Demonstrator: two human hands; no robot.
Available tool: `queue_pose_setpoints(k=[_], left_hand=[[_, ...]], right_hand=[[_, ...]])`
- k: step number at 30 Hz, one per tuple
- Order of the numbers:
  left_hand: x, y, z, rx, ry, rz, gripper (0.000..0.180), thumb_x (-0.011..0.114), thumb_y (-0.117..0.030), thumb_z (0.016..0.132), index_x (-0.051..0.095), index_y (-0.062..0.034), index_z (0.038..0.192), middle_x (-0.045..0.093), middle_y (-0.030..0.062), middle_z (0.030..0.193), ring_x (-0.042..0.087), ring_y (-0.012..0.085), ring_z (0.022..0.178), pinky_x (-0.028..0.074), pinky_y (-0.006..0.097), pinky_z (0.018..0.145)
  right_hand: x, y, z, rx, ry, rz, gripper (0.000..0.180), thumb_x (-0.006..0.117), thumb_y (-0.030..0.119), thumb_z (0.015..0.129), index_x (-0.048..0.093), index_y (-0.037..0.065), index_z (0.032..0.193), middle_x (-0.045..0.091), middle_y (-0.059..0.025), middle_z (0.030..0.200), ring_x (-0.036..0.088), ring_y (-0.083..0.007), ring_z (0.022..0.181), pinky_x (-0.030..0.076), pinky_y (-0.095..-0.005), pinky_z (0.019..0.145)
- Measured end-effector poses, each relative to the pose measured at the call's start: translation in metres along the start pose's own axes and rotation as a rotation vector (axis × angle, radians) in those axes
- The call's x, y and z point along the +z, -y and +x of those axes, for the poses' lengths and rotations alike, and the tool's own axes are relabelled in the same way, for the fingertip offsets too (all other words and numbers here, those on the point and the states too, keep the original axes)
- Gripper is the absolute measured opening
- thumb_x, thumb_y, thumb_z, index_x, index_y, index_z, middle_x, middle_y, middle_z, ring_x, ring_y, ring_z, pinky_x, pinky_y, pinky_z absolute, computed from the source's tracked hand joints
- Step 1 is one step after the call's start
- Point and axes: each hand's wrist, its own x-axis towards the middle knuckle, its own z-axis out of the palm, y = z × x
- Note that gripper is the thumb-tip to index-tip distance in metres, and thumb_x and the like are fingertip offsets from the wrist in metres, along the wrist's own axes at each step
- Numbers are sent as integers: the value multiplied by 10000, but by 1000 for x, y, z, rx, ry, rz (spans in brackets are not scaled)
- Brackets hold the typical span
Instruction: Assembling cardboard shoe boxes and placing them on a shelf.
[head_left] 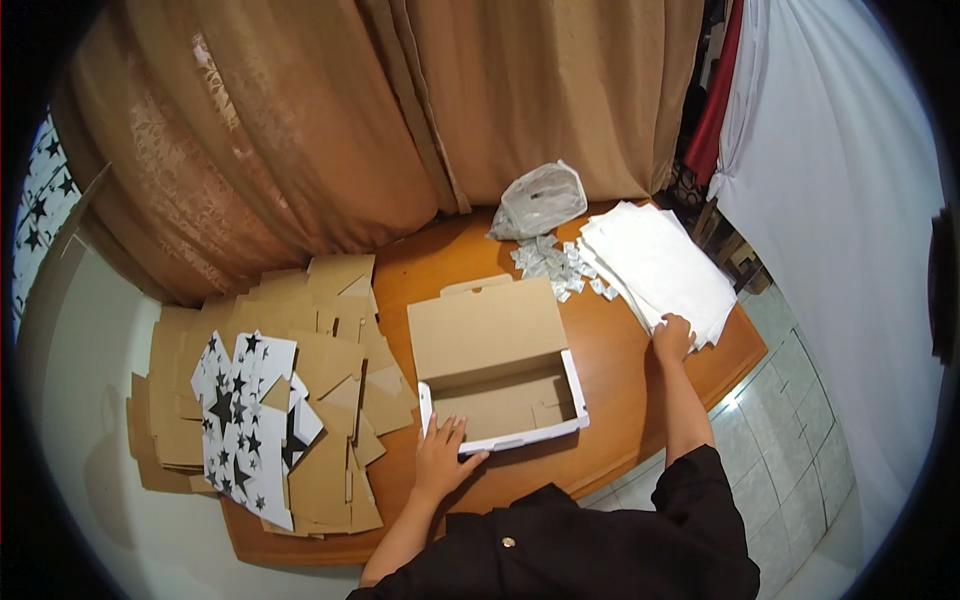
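An open cardboard box [500, 440], white outside and brown inside, sits on the table with its lid folded back away from me. Its inside shows only bare cardboard. My left hand [442, 455] rests across the box's front left corner, fingers spread over the rim and thumb along the front wall. Out to the right, my right hand [673, 338] is at the near edge of a stack of white paper sheets [660, 265]. Its fingers are bent together on a sheet's edge; the fingertips are partly hidden.
Flat cardboard blanks [330, 375] are piled at the left, some showing white sides with black stars [245, 430]. Behind the box lie small silvery packets [548, 263] and a clear plastic bag [540, 203]. A brown curtain [300, 120] hangs behind the wooden table [620, 400].
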Motion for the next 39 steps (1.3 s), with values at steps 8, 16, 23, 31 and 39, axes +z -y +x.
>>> queue_pose_setpoints(k=[8,16,23,31,39], left_hand=[[-5,0,4,-31,71,-8,652,618,-565,734,590,-73,1160,563,135,1191,414,373,1219,317,527,978],[-15,-2,17,-44,180,-14,674,576,-589,759,546,-103,1225,483,129,1297,362,346,1271,262,558,1010],[-31,-20,37,-189,-69,-429,511,668,-348,776,543,-85,1195,469,147,1263,426,320,1204,309,474,1013],[-9,-38,87,-574,142,-1509,445,517,-313,923,424,-87,1295,500,99,1237,482,215,1162,382,342,953],[14,-59,77,-650,321,-1701,422,502,-373,920,485,-74,1218,526,93,1191,508,185,1111,388,335,917]], right_hand=[[24,1,41,-179,-218,-263,204,584,116,750,617,82,948,597,-58,974,479,-245,1101,256,-554,1024],[22,12,51,-352,-290,-252,58,571,149,795,588,95,784,608,-65,851,545,-232,928,284,-567,996],[-64,93,-30,-499,-173,26,54,561,152,828,536,104,822,585,-71,711,576,-268,728,342,-534,947],[-140,112,-130,-1029,14,382,299,633,158,763,536,107,1041,610,-113,1011,580,-274,986,308,-577,962],[-44,70,-109,-448,453,-177,928,747,242,606,255,190,1391,317,-182,1405,285,-325,1323,134,-677,1019]])
